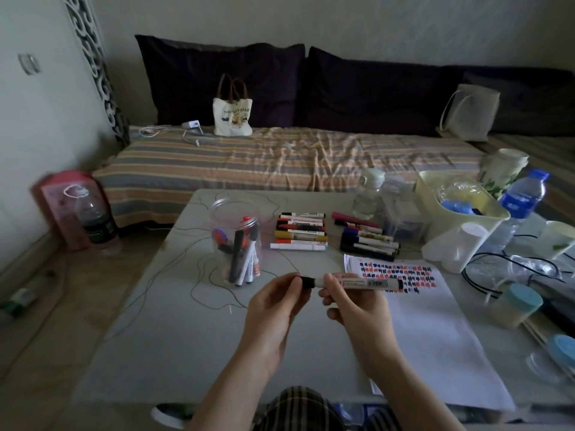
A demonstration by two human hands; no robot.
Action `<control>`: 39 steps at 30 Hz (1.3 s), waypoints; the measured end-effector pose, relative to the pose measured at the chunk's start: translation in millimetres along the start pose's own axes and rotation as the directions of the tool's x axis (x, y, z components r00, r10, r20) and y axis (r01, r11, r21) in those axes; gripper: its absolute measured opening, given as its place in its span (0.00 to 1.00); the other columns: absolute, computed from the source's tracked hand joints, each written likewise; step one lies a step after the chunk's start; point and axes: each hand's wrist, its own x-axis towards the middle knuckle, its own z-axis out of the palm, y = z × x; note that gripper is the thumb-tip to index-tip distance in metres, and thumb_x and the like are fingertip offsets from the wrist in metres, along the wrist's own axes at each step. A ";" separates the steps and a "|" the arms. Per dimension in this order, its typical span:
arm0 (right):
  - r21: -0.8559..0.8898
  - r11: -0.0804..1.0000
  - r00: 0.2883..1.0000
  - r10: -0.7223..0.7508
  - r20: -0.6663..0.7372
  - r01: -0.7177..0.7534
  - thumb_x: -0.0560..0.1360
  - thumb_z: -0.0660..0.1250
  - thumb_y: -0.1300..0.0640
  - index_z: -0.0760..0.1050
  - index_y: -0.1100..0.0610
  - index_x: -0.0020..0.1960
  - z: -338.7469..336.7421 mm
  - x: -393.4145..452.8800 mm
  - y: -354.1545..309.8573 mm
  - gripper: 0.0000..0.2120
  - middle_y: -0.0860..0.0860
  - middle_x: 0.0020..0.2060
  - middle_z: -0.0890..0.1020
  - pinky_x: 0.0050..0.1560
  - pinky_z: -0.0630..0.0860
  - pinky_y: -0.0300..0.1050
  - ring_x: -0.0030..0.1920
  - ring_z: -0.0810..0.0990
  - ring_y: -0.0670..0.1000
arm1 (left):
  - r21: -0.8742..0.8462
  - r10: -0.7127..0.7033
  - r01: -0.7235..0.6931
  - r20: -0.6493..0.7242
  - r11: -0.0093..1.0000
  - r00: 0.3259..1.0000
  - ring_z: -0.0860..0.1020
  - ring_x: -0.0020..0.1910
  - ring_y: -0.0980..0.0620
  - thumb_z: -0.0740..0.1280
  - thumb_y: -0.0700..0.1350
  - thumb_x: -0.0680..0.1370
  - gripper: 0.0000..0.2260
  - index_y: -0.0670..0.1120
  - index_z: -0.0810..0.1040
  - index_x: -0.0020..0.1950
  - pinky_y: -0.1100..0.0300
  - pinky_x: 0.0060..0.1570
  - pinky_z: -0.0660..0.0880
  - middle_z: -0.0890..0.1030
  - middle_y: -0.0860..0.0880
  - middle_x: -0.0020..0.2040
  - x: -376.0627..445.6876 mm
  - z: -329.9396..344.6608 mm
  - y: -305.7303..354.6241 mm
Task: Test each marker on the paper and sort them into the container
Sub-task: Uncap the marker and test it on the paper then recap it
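A marker (357,283), light, stiff and smooth, hangs level just left of the paper (435,331): the left hand (273,303) pinches its black cap, the right hand (354,303) grips the barrel. The jar (236,244) stands left beyond, unsorted markers (300,231) behind.

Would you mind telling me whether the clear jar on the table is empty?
Not empty: the clear jar stands upright, lid off, with several markers standing inside.
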 end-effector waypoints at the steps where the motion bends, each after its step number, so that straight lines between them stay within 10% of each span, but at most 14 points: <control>1: 0.005 1.000 1.000 0.004 -0.005 -0.004 0.74 0.72 0.54 0.83 0.56 0.42 -1.2 0.4 1.0 0.06 0.53 0.33 0.83 0.39 0.76 0.46 0.36 0.80 0.50 | -0.005 -0.008 0.008 0.003 1.000 1.000 0.84 0.51 0.50 0.68 0.39 0.77 0.07 0.40 0.82 0.54 0.64 0.47 0.78 0.85 0.44 0.50 -1.0 1.2 -0.2; 28: 0.445 0.848 0.956 0.286 0.071 -0.287 0.70 0.71 0.50 0.73 0.56 0.43 -7.5 13.6 7.4 0.12 0.51 0.30 0.72 0.30 0.70 0.37 0.30 0.70 0.46 | 0.100 0.264 -0.259 -0.031 0.961 0.964 0.83 0.53 0.48 0.69 0.34 0.75 0.10 0.44 0.82 0.53 0.59 0.55 0.78 0.85 0.46 0.50 11.5 -10.1 4.2; 39: -0.189 0.971 0.987 -0.133 0.090 0.148 0.72 0.74 0.60 0.80 0.58 0.44 15.7 6.0 24.4 0.04 0.52 0.35 0.82 0.38 0.76 0.38 0.36 0.78 0.47 | 0.164 0.498 -0.477 -0.135 0.864 0.856 0.84 0.45 0.54 0.72 0.33 0.73 0.13 0.43 0.79 0.55 0.61 0.46 0.80 0.86 0.52 0.44 4.4 -17.8 32.6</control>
